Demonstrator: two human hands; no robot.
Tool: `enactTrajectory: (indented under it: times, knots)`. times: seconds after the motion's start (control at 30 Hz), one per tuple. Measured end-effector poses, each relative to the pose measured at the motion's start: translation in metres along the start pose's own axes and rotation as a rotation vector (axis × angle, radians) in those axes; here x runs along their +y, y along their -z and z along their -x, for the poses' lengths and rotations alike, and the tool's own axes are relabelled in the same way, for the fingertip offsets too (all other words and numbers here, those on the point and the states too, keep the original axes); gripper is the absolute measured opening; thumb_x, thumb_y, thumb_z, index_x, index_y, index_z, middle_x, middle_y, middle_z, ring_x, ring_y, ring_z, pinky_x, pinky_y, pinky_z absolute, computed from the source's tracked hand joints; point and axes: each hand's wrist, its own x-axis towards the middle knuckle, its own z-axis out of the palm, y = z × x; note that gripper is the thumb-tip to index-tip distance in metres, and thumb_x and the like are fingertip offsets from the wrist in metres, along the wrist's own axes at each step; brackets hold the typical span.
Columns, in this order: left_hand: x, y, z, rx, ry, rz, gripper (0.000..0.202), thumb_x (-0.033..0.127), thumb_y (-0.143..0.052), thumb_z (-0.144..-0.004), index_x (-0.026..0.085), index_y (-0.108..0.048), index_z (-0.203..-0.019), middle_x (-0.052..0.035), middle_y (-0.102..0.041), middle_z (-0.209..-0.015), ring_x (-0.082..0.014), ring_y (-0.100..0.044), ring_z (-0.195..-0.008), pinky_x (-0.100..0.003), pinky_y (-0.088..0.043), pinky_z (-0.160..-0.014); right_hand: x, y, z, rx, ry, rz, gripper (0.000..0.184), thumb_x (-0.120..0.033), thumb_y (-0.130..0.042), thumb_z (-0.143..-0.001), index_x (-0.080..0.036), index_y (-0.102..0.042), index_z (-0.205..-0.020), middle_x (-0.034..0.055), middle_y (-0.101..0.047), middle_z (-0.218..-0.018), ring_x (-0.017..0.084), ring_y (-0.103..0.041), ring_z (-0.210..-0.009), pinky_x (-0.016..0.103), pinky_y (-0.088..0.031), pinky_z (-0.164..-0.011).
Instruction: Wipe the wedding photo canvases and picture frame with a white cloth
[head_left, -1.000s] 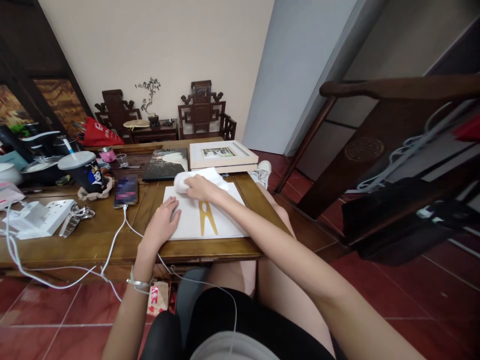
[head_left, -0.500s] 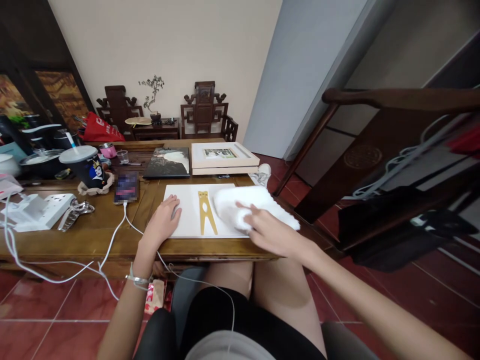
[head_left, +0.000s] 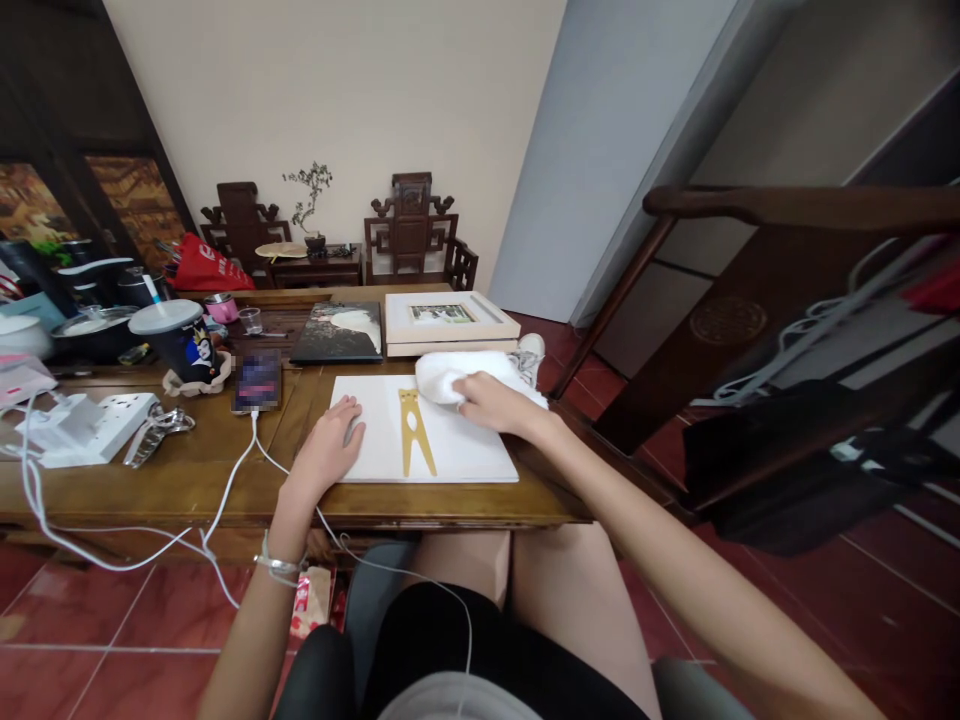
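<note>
The left hand (head_left: pixel 328 445) rests on the left edge of the white board (head_left: pixel 480 455), its fingers loosely spread and holding nothing. The right hand (head_left: pixel 491 402) has its fingers closed on a bunch of the white cloth (head_left: pixel 487 364), which lies across the board's far right corner. A yellow shape (head_left: pixel 414 438) is in the board's middle, and a phone (head_left: pixel 257 380) lies left of the board.
</note>
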Motion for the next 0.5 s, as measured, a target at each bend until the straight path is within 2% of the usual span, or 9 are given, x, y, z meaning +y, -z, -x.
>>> enactTrajectory:
  times: [0.1, 0.2, 0.3, 0.4, 0.5]
  knots:
    - [0.000, 0.001, 0.000, -0.010, 0.010, 0.002, 0.034, 0.025, -0.042, -0.091, 0.011, -0.062, -0.114, -0.0171, -0.057, -0.134, -0.0269, -0.045, -0.133, -0.044, -0.036, -0.112, 0.007, 0.000, -0.021, 0.016, -0.019, -0.002, 0.022, -0.005, -0.042, -0.077, -0.013, -0.062, -0.079, 0.0153, -0.069, -0.089, 0.025, -0.063, -0.088, 0.029, -0.041, -0.076]
    - [-0.001, 0.000, 0.000, -0.015, 0.012, 0.003, 0.035, 0.026, -0.042, -0.091, 0.010, -0.061, -0.115, -0.0180, -0.057, -0.134, -0.0266, -0.044, -0.134, -0.044, -0.035, -0.113, 0.000, -0.006, -0.014, 0.016, -0.028, -0.001, 0.024, -0.003, -0.041, -0.077, -0.012, -0.063, -0.080, 0.0161, -0.069, -0.089, 0.026, -0.063, -0.097, 0.030, -0.042, -0.081]
    - [-0.001, 0.000, 0.000, -0.019, 0.018, -0.002, 0.036, 0.026, -0.041, -0.092, 0.010, -0.061, -0.117, -0.0177, -0.056, -0.135, -0.0266, -0.044, -0.134, -0.044, -0.035, -0.113, -0.014, -0.011, 0.018, 0.014, 0.008, -0.003, 0.024, -0.002, -0.042, -0.075, -0.011, -0.063, -0.081, 0.0186, -0.069, -0.096, 0.029, -0.057, -0.115, 0.036, -0.040, -0.093]
    - [0.000, -0.001, 0.000, -0.019, 0.023, -0.011, 0.037, 0.026, -0.041, -0.092, 0.008, -0.060, -0.118, -0.0188, -0.056, -0.135, -0.0267, -0.044, -0.134, -0.043, -0.034, -0.113, -0.034, -0.008, 0.065, 0.023, 0.107, -0.021, 0.023, -0.002, -0.042, -0.074, -0.011, -0.062, -0.081, 0.0241, -0.061, -0.121, 0.031, -0.046, -0.129, 0.043, -0.035, -0.104]
    - [-0.001, -0.002, 0.000, -0.020, 0.023, -0.022, 0.038, 0.025, -0.041, -0.091, 0.006, -0.060, -0.118, -0.0197, -0.056, -0.134, -0.0267, -0.045, -0.134, -0.041, -0.034, -0.113, -0.052, 0.002, 0.110, 0.001, 0.148, -0.084, 0.024, -0.002, -0.043, -0.070, -0.015, -0.062, -0.077, 0.0219, -0.054, -0.134, 0.031, -0.042, -0.133, 0.046, -0.034, -0.108]
